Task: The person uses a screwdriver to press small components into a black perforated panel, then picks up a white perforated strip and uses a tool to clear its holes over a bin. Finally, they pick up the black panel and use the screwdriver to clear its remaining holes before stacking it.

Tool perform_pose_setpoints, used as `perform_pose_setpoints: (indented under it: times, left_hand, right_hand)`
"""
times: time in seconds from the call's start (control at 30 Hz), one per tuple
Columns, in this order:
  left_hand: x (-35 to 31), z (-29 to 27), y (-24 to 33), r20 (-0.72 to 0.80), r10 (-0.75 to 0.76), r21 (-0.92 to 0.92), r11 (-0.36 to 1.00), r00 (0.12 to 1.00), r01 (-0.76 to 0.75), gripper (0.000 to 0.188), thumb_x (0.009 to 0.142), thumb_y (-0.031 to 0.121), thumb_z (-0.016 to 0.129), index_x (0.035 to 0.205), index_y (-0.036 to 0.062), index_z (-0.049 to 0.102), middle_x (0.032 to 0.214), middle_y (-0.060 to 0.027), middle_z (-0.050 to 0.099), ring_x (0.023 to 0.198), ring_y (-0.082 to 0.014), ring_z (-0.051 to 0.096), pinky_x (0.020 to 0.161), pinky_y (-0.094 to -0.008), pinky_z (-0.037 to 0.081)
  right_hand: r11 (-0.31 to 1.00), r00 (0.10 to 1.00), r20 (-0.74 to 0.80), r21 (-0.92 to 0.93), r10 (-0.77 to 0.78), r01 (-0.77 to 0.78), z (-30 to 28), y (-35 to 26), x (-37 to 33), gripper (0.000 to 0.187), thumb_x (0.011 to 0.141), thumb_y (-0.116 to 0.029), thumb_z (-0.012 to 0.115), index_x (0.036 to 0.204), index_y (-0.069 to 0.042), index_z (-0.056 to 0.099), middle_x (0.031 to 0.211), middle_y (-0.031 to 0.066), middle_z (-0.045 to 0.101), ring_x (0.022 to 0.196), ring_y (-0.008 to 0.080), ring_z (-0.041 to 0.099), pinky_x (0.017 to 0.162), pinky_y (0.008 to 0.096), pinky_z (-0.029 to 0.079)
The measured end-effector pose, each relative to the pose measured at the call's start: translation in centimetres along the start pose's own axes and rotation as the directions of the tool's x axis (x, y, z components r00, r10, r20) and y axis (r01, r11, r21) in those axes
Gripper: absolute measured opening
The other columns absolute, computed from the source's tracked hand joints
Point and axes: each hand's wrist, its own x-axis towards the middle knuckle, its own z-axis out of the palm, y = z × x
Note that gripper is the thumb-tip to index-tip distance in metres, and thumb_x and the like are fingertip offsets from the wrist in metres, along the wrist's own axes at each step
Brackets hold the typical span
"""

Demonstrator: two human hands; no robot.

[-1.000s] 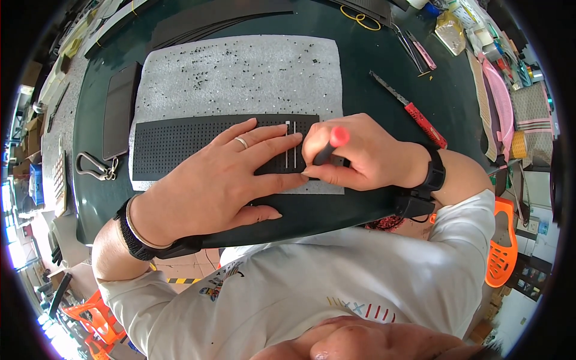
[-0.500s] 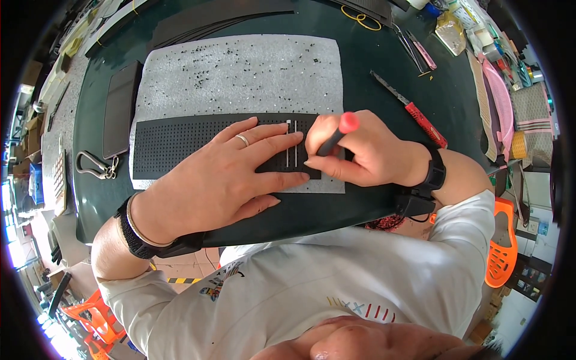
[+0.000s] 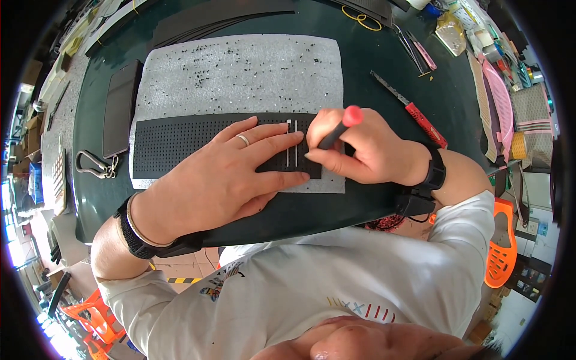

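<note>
Head view — the left hand (image 3: 219, 180) lies flat and spread on the black perforated strip (image 3: 180, 144), fingers reaching toward three o'clock, pinning it to the white foam sheet (image 3: 240, 72). The strip runs nine to three across the sheet's near half, on the green table (image 3: 372, 66). The right hand (image 3: 360, 150) is curled tight round a red-capped tool (image 3: 339, 127), held pen-fashion, cap tilted up toward one o'clock, tip down at the strip's right end, just past two pale slots (image 3: 292, 142). Whether the tip actually touches the strip I can't quite tell; the fingers hide it.

To do this well, I'd judge: keep the left palm heavy so the strip can't creep, keep the fingertips close to the slots but out of the tool's line, and hold the tool steep and steady — short, controlled pressure rather than a long push.

Pose: both forearms enter from six o'clock, wrists low on the table edge, a dark band on each. The left wrist is straight; the right bends inward, toward nine.

At two o'clock lies a red-handled tool (image 3: 414, 111); at nine, a carabiner (image 3: 95, 165). Black flecks dot the sheet.
</note>
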Motion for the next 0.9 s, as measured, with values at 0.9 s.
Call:
perform_pose_setpoints:
  times: [0.9]
  left_hand:
    - [-0.39,-0.02,0.54,0.077,-0.039,0.034,0.999,0.996,0.037,0.066,0.072,0.005,0.067,0.135,0.0222,0.057,0.148,-0.0140,0.042,0.139,-0.0359,0.039,0.116,-0.0542,0.028]
  right_hand:
    - [0.985,0.985,0.003,0.032,0.172,-0.172,-0.66,-0.71,0.33,0.012,0.089,-0.007,0.071,0.095,-0.004,0.060,0.087,0.0053,0.062,0.064,0.0167,0.058,0.058,0.0275,0.045]
